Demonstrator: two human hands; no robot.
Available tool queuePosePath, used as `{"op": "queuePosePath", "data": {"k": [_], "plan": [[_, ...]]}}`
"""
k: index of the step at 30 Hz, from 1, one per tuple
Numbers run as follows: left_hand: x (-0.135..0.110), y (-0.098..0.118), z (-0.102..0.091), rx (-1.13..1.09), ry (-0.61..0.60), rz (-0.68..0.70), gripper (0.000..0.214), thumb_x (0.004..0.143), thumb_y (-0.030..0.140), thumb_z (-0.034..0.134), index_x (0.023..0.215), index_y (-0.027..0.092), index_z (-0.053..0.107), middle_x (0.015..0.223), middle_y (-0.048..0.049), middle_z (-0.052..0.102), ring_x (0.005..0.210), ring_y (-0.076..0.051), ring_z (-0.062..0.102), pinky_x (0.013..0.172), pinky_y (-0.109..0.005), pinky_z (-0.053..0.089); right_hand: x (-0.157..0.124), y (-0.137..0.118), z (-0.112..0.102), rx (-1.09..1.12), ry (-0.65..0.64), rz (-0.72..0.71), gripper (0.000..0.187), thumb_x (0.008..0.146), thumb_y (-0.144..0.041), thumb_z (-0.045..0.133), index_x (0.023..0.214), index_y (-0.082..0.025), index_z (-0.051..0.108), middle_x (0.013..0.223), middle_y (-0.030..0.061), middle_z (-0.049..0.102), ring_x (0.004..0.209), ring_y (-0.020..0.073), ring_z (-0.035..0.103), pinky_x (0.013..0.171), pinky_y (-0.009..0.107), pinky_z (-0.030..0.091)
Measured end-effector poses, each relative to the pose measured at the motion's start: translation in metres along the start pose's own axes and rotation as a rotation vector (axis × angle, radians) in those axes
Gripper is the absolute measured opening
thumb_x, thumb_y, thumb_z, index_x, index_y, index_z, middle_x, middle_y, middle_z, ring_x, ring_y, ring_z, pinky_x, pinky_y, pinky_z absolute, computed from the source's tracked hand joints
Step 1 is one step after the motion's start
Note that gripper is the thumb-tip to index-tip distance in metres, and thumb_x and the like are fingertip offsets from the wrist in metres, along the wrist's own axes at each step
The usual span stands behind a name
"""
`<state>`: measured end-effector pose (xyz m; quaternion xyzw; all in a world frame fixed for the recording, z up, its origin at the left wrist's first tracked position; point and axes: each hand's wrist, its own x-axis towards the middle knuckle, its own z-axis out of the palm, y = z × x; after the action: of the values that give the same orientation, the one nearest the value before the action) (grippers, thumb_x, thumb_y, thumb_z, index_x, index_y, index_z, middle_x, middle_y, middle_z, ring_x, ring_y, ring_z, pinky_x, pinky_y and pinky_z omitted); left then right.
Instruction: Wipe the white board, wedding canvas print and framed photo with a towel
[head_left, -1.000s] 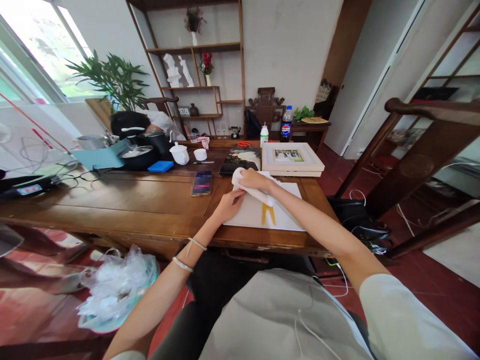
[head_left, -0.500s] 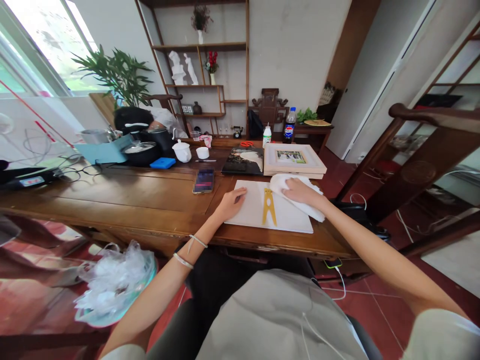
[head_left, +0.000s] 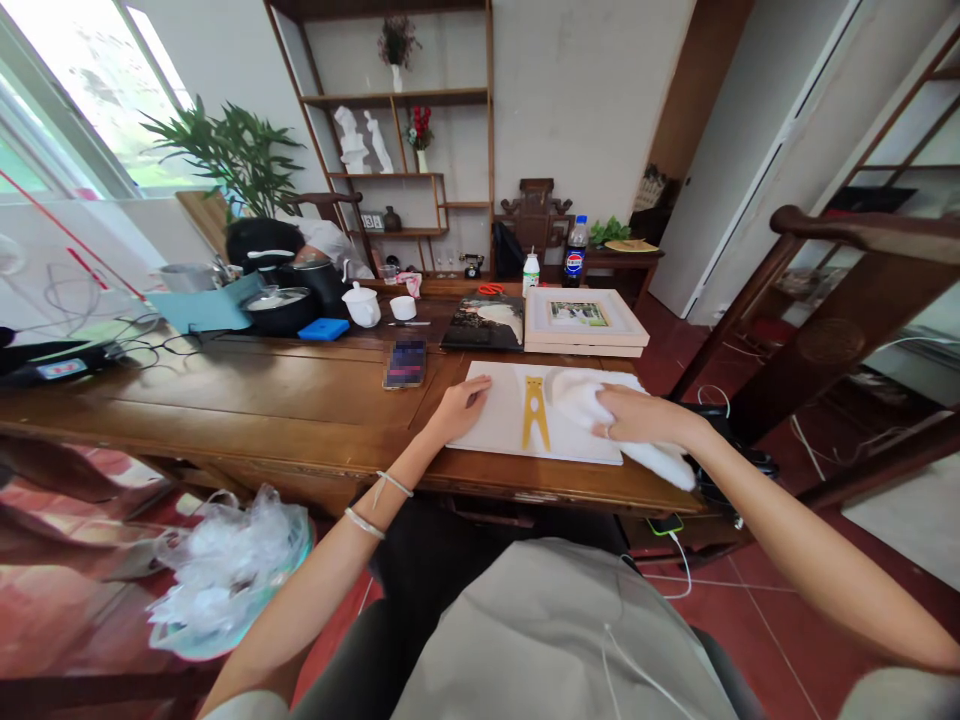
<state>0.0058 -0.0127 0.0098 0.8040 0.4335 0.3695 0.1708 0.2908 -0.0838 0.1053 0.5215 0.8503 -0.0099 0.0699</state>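
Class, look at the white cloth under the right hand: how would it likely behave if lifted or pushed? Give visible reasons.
The white cloth would probably hang floppy when lifted, since it bunches in soft folds under the right hand. Pushed, it would likely wrinkle rather than roll or tip, as it lies low and spread across the white board.

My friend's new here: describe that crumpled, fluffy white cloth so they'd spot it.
On the long brown wooden table, find the white rectangular board with a yellow A-shaped figure. The white cloth lies over its right end, beneath the right hand. Unlike the flat board, it is fluffy and crumpled.
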Motion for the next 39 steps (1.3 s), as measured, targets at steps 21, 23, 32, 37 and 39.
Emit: {"op": "queuePosePath", "data": {"k": [21, 23, 32, 37, 39], "plan": [[0.000, -0.003, 0.002, -0.009, -0.003, 0.021, 0.036, 0.084, 0.024, 0.043, 0.111, 0.012, 0.064, 0.123, -0.0088, 0.060, 0.120, -0.021, 0.052, 0.107, -0.036, 0.036, -0.043, -0.046, 0.032, 0.081, 0.191, -0.213, 0.015, 0.081, -0.020, 0.051, 0.077, -0.014, 0.064, 0.140, 0.0180, 0.040, 0.137, 0.0308, 0.018, 0.108, 0.049, 0.022], [0.000, -0.003, 0.002, -0.005, -0.005, 0.017, 0.036, 0.084, 0.023, 0.044, 0.112, 0.012, 0.064, 0.124, -0.0083, 0.059, 0.120, -0.021, 0.052, 0.108, -0.035, 0.036, -0.020, -0.031, 0.035, 0.045, 0.206, -0.181, 0.023, 0.087, -0.026, 0.045, 0.084, -0.013, 0.064, 0.136, 0.0199, 0.045, 0.136, 0.0293, 0.020, 0.108, 0.048, 0.023], [0.001, -0.001, 0.000, 0.010, -0.012, 0.007, 0.036, 0.084, 0.022, 0.044, 0.112, 0.010, 0.063, 0.123, -0.0102, 0.060, 0.119, -0.021, 0.052, 0.107, -0.035, 0.036, 0.068, 0.014, 0.036, -0.040, 0.205, -0.013, 0.037, 0.093, -0.031, 0.035, 0.102, -0.004, 0.059, 0.128, 0.0282, 0.049, 0.134, 0.0343, 0.025, 0.101, 0.049, 0.027], [0.001, -0.001, 0.001, 0.007, -0.010, 0.002, 0.035, 0.084, 0.021, 0.045, 0.112, 0.012, 0.063, 0.124, -0.0093, 0.059, 0.120, -0.021, 0.052, 0.108, -0.036, 0.035, 0.031, -0.009, 0.033, -0.003, 0.131, -0.120, 0.028, 0.091, -0.027, 0.038, 0.094, -0.010, 0.061, 0.127, 0.0223, 0.052, 0.137, 0.0304, 0.018, 0.103, 0.048, 0.024], [0.001, -0.002, 0.002, 0.007, -0.005, 0.001, 0.034, 0.084, 0.022, 0.045, 0.111, 0.013, 0.063, 0.124, -0.0083, 0.060, 0.120, -0.020, 0.052, 0.108, -0.036, 0.035, 0.004, -0.025, 0.024, 0.046, 0.085, -0.153, 0.021, 0.087, -0.023, 0.044, 0.086, -0.012, 0.062, 0.128, 0.0204, 0.052, 0.134, 0.0316, 0.024, 0.101, 0.046, 0.028]]}}
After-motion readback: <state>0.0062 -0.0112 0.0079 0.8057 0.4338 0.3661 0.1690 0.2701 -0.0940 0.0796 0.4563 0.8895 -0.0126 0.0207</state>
